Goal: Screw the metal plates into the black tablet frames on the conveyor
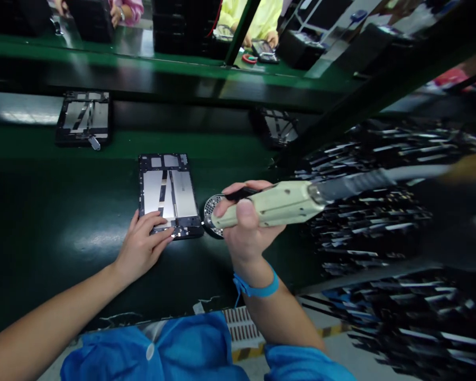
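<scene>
An opened tablet chassis with bare metal plates lies on the dark green belt in front of me. My left hand rests on its near left corner, fingers spread and pressing down. My right hand is wrapped round a cream electric screwdriver, whose tip points left toward a small round perforated screw dish beside the tablet's near right corner. A grey cable runs from the tool to the right. A blue strap circles my right wrist.
Two more opened tablets lie farther along the belt. Stacked dark parts fill racks at right. Across the line, other people's hands work at a green bench. A dark post slants above.
</scene>
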A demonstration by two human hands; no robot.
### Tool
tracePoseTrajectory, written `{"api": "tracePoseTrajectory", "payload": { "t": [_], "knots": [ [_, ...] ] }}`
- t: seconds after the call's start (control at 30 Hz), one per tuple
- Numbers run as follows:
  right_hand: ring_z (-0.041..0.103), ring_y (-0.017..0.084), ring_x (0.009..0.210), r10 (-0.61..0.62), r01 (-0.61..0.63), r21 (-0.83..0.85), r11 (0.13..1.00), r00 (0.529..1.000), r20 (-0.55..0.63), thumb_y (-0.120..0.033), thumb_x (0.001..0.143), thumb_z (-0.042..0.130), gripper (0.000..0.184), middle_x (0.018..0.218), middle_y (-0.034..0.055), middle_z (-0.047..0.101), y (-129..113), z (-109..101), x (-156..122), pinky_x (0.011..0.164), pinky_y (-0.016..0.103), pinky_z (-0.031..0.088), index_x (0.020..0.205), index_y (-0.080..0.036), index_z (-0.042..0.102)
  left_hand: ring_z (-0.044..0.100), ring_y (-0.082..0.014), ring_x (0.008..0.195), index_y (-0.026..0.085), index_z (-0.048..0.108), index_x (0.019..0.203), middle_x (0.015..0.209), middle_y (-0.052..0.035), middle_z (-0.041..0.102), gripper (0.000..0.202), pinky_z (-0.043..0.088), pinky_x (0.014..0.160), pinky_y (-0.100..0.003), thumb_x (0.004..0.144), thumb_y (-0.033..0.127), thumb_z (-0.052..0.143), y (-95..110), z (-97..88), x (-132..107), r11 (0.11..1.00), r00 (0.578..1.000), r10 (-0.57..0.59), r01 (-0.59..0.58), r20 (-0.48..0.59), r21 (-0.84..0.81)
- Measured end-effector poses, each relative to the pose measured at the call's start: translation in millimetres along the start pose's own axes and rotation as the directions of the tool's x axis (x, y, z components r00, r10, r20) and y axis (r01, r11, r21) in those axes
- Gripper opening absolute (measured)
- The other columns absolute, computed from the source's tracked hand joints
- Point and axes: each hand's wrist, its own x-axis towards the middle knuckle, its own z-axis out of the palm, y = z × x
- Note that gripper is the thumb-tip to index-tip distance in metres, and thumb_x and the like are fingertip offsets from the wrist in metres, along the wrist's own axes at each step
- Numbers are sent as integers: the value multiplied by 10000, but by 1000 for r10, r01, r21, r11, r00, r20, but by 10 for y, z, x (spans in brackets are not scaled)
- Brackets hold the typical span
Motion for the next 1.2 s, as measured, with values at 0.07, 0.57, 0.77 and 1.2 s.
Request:
{"api": "tracePoseTrajectory", "payload": {
  "t": [0.07, 0.57, 0.77, 1.2],
  "knots": [
    [643, 100, 517, 42, -52, 69, 996, 989, 141, -350, 911, 717, 253, 950, -4, 684, -35, 123, -126, 484, 261, 554, 1124, -266, 610, 607, -302, 1285, 253, 751, 1141, 1208, -86, 711, 179, 379, 1142, -656, 998, 222, 648, 2, 3, -1, 1000, 1000, -8, 8, 10, 1],
    [677, 153, 723, 132, -131, -25, 991, 935, 329, -316, 862, 761, 314, 896, 18, 676, 92, 279, -399, 668, 316, 607, 1127, -240, 611, 587, -321, 1302, 255, 752, 1139, 1263, -110, 682, 224, 361, 1150, -671, 1007, 177, 589, 13, -29, -24, 1000, 1000, -1, 1, 30, 5],
    [688, 173, 762, 40, -21, -55, 998, 935, 352, -281, 845, 759, 203, 847, 17, 684, 75, 325, -440, 719, 339, 621, 997, -229, 635, 566, -340, 1323, 266, 740, 1175, 1294, -123, 661, 261, 369, 1135, -690, 1005, 162, 571, -53, -40, -68, 999, 999, 43, -44, 27, 13],
    [598, 81, 488, -23, -15, -277, 961, 991, -131, -333, 854, 733, 245, 835, -29, 695, 444, -365, 336, 490, 242, 528, 1037, -229, 608, 607, -332, 1274, 241, 764, 1142, 1214, -106, 707, 197, 402, 1115, -695, 1005, 207, 627, -39, 0, -57, 999, 1000, 22, -22, 23, 25]
  ]
}}
